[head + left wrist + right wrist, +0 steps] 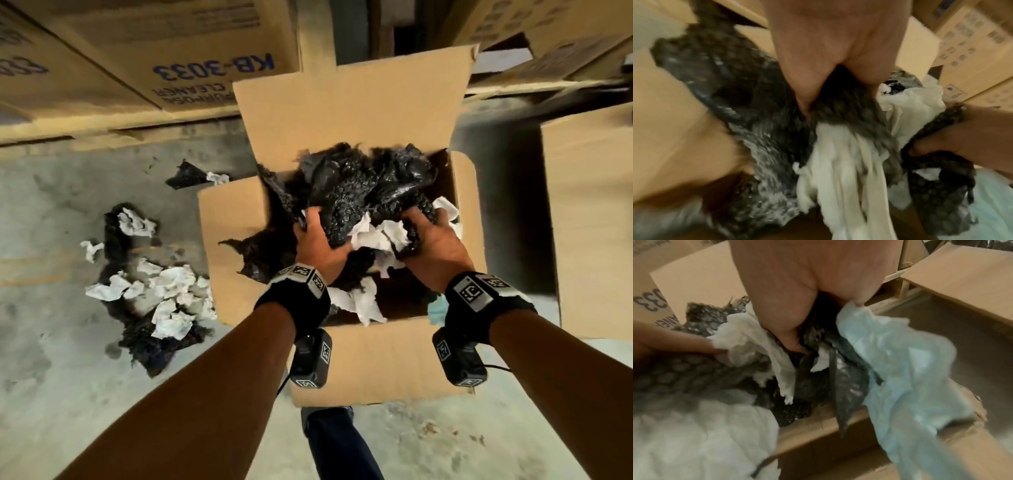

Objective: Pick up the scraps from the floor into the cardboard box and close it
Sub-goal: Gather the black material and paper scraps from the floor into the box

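An open cardboard box (346, 113) stands on the floor with its flaps spread. Both hands hold one big bundle of scraps (356, 192) over its opening: black bubble wrap mixed with crumpled white paper. My left hand (317, 236) grips the bundle's left side, my right hand (430, 236) its right side. In the left wrist view the left hand's fingers (807, 91) dig into black wrap above white paper (838, 154). In the right wrist view the right hand (789, 331) clutches black film, with a pale blue sheet (906, 363) hanging beside it. More scraps (154, 294) lie on the floor left of the box.
Stacked cardboard cartons (144, 61) line the far side, one marked KB-3033. Another carton (592, 212) stands right of the box. A small black and white scrap (195, 176) lies by the box's left flap. My leg (339, 442) is below the box.
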A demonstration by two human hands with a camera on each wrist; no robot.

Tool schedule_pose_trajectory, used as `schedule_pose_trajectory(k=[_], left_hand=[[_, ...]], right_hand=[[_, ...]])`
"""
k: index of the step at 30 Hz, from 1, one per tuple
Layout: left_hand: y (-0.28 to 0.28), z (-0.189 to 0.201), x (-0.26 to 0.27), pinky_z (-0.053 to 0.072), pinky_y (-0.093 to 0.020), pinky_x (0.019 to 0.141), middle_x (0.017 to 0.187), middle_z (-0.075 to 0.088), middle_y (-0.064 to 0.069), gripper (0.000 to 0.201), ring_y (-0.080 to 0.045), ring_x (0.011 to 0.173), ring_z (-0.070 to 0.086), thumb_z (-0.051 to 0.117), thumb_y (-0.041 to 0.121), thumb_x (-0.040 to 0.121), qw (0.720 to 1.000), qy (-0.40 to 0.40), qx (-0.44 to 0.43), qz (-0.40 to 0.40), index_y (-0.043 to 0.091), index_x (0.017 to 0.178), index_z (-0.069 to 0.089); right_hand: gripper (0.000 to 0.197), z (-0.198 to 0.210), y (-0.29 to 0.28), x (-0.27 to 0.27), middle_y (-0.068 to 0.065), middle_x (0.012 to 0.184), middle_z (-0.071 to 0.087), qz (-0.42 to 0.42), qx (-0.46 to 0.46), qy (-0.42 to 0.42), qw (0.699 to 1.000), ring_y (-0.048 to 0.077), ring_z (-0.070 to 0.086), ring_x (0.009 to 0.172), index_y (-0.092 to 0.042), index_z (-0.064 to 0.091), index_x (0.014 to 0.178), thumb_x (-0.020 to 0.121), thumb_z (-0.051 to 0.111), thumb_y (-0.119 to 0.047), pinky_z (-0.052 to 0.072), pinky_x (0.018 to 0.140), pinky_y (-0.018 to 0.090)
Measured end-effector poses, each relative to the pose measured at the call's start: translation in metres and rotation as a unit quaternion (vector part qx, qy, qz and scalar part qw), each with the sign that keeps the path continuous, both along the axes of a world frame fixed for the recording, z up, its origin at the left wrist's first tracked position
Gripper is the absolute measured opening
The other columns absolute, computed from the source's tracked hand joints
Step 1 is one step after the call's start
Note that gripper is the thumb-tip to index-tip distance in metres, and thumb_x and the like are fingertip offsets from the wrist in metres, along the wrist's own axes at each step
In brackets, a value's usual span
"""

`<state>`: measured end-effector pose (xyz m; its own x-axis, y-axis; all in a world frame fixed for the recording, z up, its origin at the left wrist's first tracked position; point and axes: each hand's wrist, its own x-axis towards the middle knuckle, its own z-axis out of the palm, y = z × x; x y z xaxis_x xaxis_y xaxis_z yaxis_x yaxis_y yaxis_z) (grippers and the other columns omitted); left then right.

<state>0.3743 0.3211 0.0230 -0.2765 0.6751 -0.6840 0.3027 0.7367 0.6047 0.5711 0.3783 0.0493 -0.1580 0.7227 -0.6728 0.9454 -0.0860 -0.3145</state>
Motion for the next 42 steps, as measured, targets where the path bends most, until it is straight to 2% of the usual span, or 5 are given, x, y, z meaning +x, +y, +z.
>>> schedule_pose_trajectory(k=[7, 11, 18, 24, 42], left_hand=[[-0.015, -0.011, -0.017, 0.025, -0.053, 0.117, 0.166, -0.002, 0.000, 0.127, -0.023, 0.151, 0.013, 0.076, 0.066, 0.061, 0.990, -0.120, -0.069, 0.005, 0.050, 0.147, -0.015], [-0.023, 0.012, -0.037, 0.033, -0.051, 0.113, 0.164, 0.011, 0.005, 0.103, -0.021, 0.147, 0.025, 0.069, 0.055, 0.080, 0.989, -0.122, -0.035, -0.078, 0.046, 0.152, -0.004], [-0.054, 0.032, -0.063, 0.039, -0.042, 0.101, 0.148, 0.037, -0.005, 0.067, -0.031, 0.129, 0.038, 0.063, 0.030, 0.087, 0.974, 0.135, 0.035, -0.176, 0.031, 0.147, 0.034], [-0.081, 0.015, -0.054, 0.036, -0.041, 0.112, 0.155, 0.034, -0.003, 0.076, -0.027, 0.139, 0.037, 0.064, 0.038, 0.089, 0.954, 0.041, -0.059, -0.292, 0.033, 0.153, 0.022], [-0.277, 0.077, -0.279, 0.041, -0.046, 0.108, 0.144, 0.048, -0.001, 0.100, -0.024, 0.132, 0.045, 0.065, 0.080, 0.058, 0.991, 0.105, -0.043, 0.068, 0.035, 0.143, 0.036]], right_hand=[[0.139, -0.020, -0.006, -0.006, 0.016, 0.165, -0.008, 0.008, -0.143, 0.041, 0.989, 0.035, 0.020, 0.150, -0.056, -0.006, 0.150, 0.055, 0.094, -0.044, 0.029, 0.118, 0.043], [0.095, -0.006, -0.005, -0.015, 0.004, 0.159, 0.033, 0.033, -0.099, 0.095, 0.990, 0.025, 0.042, 0.140, -0.050, 0.007, 0.154, 0.084, 0.069, -0.055, 0.037, 0.113, 0.036], [0.080, 0.015, -0.010, -0.032, 0.006, 0.167, 0.008, 0.071, 0.064, 0.001, 0.995, 0.038, 0.028, 0.144, -0.051, -0.014, 0.151, 0.098, 0.045, -0.044, 0.029, 0.111, 0.059], [0.068, -0.014, -0.038, -0.009, 0.020, 0.148, 0.040, 0.008, -0.112, -0.089, 0.990, 0.042, 0.047, 0.128, -0.032, 0.032, 0.149, 0.088, 0.051, -0.055, 0.044, 0.104, 0.048], [0.066, 0.057, -0.144, -0.266, 0.018, 0.148, 0.036, 0.248, 0.131, 0.073, 0.957, 0.042, 0.037, 0.129, -0.027, 0.033, 0.151, 0.093, 0.058, -0.045, 0.036, 0.107, 0.051]])
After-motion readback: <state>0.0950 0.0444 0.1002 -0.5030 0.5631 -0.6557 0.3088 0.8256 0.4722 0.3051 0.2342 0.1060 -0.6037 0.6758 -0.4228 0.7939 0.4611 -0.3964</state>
